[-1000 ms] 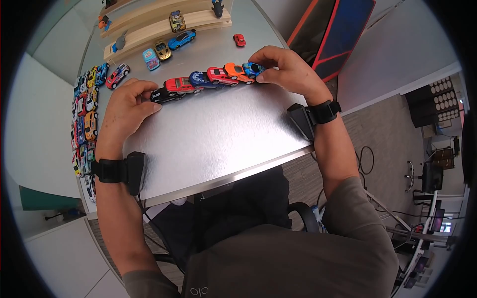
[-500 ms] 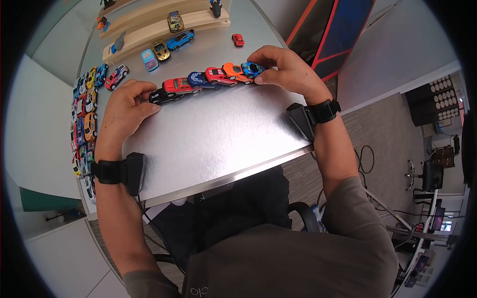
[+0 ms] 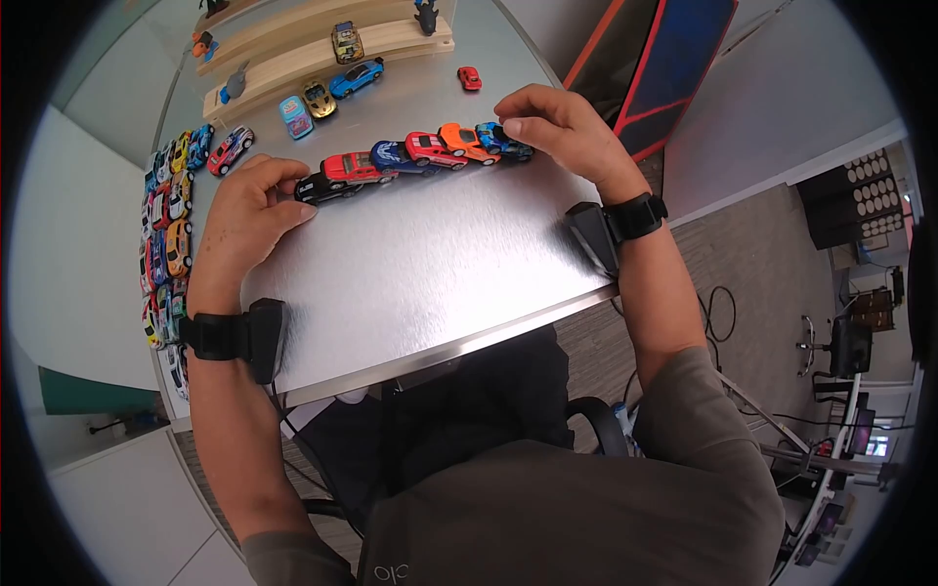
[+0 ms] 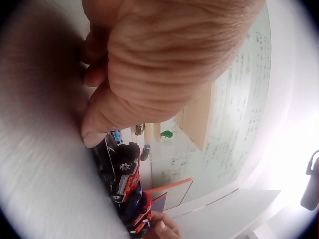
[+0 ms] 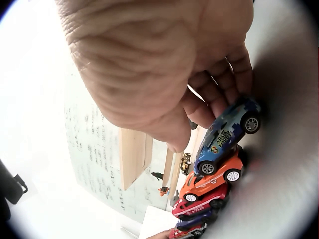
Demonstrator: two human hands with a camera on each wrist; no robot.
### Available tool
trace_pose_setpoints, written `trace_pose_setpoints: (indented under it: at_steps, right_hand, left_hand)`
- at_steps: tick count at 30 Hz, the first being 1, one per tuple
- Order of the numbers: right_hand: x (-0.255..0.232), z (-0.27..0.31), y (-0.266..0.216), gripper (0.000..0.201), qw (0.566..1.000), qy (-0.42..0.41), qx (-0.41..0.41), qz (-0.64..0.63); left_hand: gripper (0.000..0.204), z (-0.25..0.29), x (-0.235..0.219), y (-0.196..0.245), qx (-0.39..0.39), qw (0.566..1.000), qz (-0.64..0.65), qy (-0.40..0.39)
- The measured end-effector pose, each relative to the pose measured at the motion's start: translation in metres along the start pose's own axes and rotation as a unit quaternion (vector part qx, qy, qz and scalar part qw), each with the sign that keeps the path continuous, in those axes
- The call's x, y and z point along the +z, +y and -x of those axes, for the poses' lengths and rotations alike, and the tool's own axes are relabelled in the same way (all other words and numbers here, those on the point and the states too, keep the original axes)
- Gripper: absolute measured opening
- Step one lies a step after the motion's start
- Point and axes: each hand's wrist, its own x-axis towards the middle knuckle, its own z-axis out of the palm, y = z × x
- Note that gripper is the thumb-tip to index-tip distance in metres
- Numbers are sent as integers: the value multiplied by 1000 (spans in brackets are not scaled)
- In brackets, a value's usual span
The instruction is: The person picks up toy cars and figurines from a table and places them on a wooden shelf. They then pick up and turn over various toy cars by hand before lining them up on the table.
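Observation:
A row of toy cars runs across the metal table, each one's front or tail propped on its neighbour. At its left end my left hand (image 3: 239, 215) pinches the black toy car (image 3: 326, 188) between thumb and fingers. Then come a red car (image 3: 354, 168), a dark blue car (image 3: 394, 156), a red striped car (image 3: 432, 148) and an orange car (image 3: 467, 143). The blue camouflage car (image 5: 227, 132) ends the row on the right, tilted up over the orange one. Close above it, my right hand (image 3: 572, 132) is loosely spread, its thumb apart from the car.
Many toy cars (image 3: 178, 247) stand packed along the table's left edge. Behind the row are a blue car (image 3: 357, 78), a gold car (image 3: 319, 99), a light blue car (image 3: 296, 117) and a small red car (image 3: 470, 78). A wooden rack (image 3: 278, 73) with small figures stands at the back.
My right hand has let go of the blue camouflage car and lifted slightly away from it; the car stays leaning on the orange one. My left hand has kept its hold.

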Motion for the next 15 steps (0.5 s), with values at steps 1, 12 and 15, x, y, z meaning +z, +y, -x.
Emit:
trace_pose_setpoints:
  at_steps: [1,12,15]
  right_hand:
    - [0,0,1,32,1000,7,-3,9]
    - [-2,-5,13,33,999,30,-16,10]
    - [-2,-5,14,34,999,32,-12,0]
  left_hand:
    - [41,0,0,0,2,1000,-1,0]
    - [40,0,0,-2,9,1000,-6,6]
    - [41,0,0,-2,3,1000,0,2]
